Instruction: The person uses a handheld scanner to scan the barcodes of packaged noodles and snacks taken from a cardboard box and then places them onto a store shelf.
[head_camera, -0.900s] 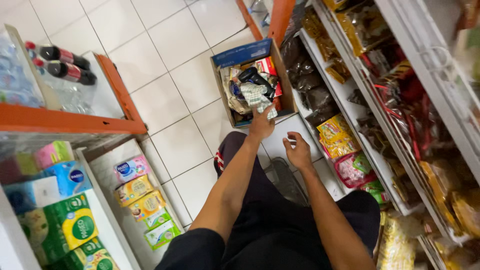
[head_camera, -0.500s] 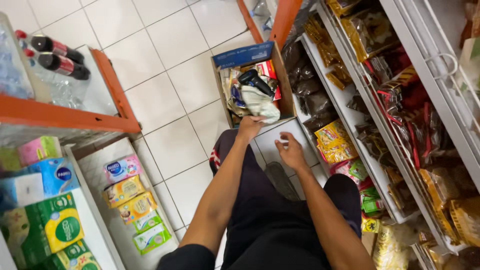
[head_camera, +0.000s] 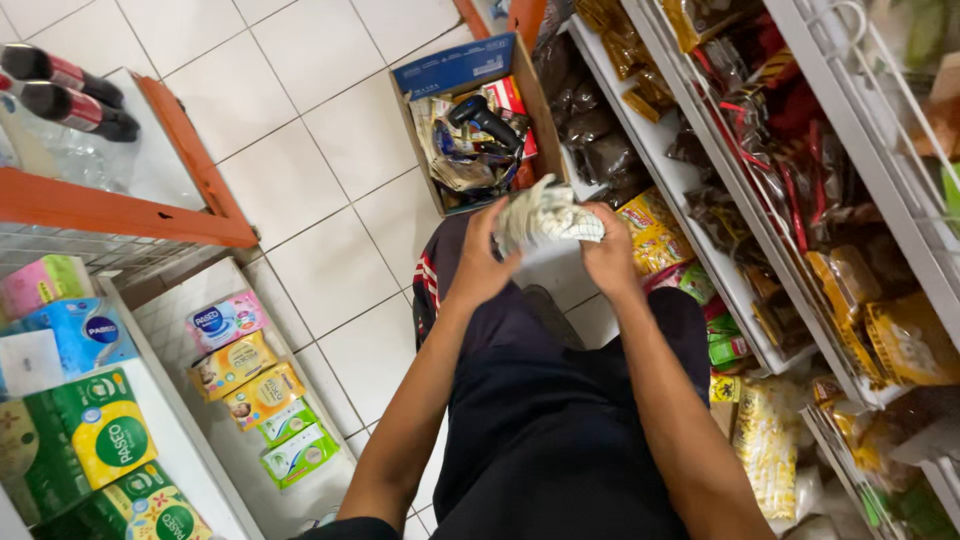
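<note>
Both hands meet over the person's lap, above the tiled floor (head_camera: 300, 130). The left hand (head_camera: 482, 262) grips the near side of a crumpled pale packet (head_camera: 545, 215), its fingers curled round the edge; the right hand (head_camera: 610, 258) closes on the packet's other side. What the packet holds is hard to make out: it looks like a soft plastic wrapper with faint print, though the folds blur it. Just beyond the hands, an open cardboard box (head_camera: 460, 65) stands on the floor against the foot of the right-hand shelves (head_camera: 690, 185), crammed with mixed packets and a dark handheld device whose shape is partly buried. The box's far flap is blue. The shelves carry dark and yellow snack bags, many cut off by the picture's right edge. At the left, a low white shelf (head_camera: 200, 440) bears tissue packs, and two dark bottles (head_camera: 70, 90) lie at the upper left corner, their bases out of view.
</note>
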